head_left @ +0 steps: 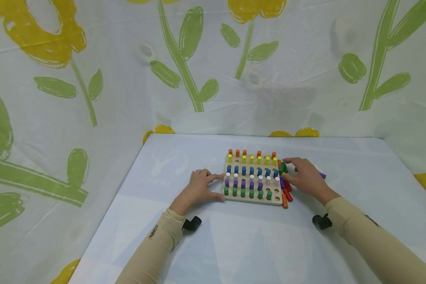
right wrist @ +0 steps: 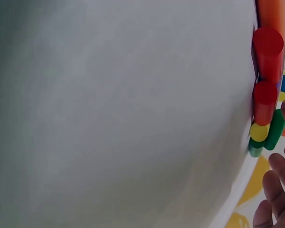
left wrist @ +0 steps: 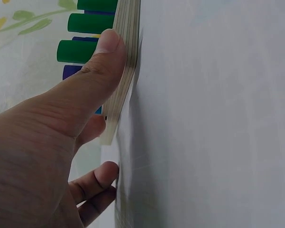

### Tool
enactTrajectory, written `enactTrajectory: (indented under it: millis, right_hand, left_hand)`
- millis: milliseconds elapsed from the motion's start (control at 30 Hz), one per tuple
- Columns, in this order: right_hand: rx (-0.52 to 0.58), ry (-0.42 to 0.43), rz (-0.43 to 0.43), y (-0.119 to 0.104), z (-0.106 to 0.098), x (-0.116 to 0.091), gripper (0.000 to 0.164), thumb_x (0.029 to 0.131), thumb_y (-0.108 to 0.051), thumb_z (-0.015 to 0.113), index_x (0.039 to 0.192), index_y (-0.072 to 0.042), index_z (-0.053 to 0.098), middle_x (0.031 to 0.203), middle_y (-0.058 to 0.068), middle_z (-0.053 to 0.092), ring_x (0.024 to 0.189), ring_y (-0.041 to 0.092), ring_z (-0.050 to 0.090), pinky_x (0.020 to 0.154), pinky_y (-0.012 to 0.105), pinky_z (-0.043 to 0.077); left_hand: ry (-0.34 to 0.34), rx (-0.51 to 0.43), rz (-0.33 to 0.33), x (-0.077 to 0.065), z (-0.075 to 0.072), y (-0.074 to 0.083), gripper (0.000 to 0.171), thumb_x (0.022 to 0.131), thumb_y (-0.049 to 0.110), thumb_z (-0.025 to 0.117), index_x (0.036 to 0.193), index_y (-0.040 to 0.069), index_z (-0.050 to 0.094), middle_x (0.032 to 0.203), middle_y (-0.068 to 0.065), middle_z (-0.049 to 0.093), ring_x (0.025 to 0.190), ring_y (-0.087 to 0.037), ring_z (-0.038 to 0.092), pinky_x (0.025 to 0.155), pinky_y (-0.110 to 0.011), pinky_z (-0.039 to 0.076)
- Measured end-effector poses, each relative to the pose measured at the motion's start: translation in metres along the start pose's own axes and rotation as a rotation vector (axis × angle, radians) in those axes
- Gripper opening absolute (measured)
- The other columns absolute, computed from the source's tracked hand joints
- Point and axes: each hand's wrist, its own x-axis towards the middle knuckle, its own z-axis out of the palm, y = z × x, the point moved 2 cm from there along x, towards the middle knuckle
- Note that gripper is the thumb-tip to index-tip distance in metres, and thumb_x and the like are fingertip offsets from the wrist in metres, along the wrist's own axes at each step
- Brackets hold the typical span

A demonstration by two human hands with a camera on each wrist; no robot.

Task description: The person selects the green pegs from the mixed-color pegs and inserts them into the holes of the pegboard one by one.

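Observation:
A wooden pegboard lies on the table with rows of orange, yellow, blue, white, purple and green pegs standing in it. My left hand is at its left side, index finger and thumb extended against the edge; in the left wrist view the thumb lies by the board's layered side, near green pegs. Over loose pegs at the board's right side is my right hand, thumb and forefinger spread around a green peg. In the right wrist view that green peg lies near the thumb, with the fingertips apart.
Loose red pegs, an orange peg and a purple peg lie along the board's right edge. Another purple peg lies beyond the right hand. A flower-printed curtain hangs behind the table.

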Motion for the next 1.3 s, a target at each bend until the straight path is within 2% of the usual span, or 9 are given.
enactTrajectory:
  millis: [400,600,900,1100,1300]
  right_hand:
    - [-0.016,-0.016,0.016,-0.005,0.003,0.005,0.056,0.096,-0.027,0.072,0.144,-0.006,0.053,0.141,0.023,0.053,0.119,0.040,0.052,0.097,0.057,0.048]
    - [-0.005,-0.022,0.035,-0.003,0.003,0.003,0.058,0.097,-0.030,0.071,0.146,-0.006,0.052,0.138,0.021,0.056,0.122,0.041,0.050,0.098,0.058,0.047]
    - [-0.022,-0.005,0.017,0.002,0.002,-0.002,0.053,0.101,-0.036,0.063,0.143,-0.005,0.054,0.119,0.016,0.065,0.104,0.033,0.053,0.085,0.048,0.051]
    - [-0.028,-0.014,0.044,0.005,0.001,-0.004,0.049,0.104,-0.035,0.059,0.142,-0.006,0.055,0.110,0.016,0.064,0.096,0.030,0.053,0.075,0.040,0.052]
    - [-0.020,-0.017,0.055,0.005,-0.001,-0.006,0.048,0.104,-0.035,0.058,0.141,-0.005,0.056,0.099,0.013,0.061,0.092,0.029,0.053,0.071,0.037,0.051]
  left_hand:
    - [0.006,0.002,0.011,0.000,0.001,-0.001,0.088,0.072,0.063,0.084,0.149,0.031,0.054,0.101,0.001,0.046,0.101,-0.020,0.040,0.099,-0.046,0.029]
    - [0.005,0.009,0.007,-0.001,0.000,0.001,0.088,0.073,0.063,0.084,0.149,0.031,0.054,0.101,0.001,0.045,0.101,-0.020,0.040,0.099,-0.046,0.029]
    - [0.002,0.006,-0.003,-0.003,-0.003,0.003,0.087,0.073,0.062,0.084,0.149,0.031,0.054,0.102,0.001,0.046,0.101,-0.020,0.040,0.100,-0.046,0.029]
    - [0.002,0.007,-0.009,-0.004,-0.002,0.002,0.087,0.073,0.061,0.084,0.149,0.032,0.053,0.102,0.001,0.045,0.102,-0.021,0.039,0.102,-0.047,0.028]
    - [-0.003,0.005,-0.009,-0.004,-0.003,0.003,0.087,0.073,0.061,0.084,0.149,0.032,0.053,0.102,0.001,0.045,0.102,-0.021,0.039,0.101,-0.047,0.028]
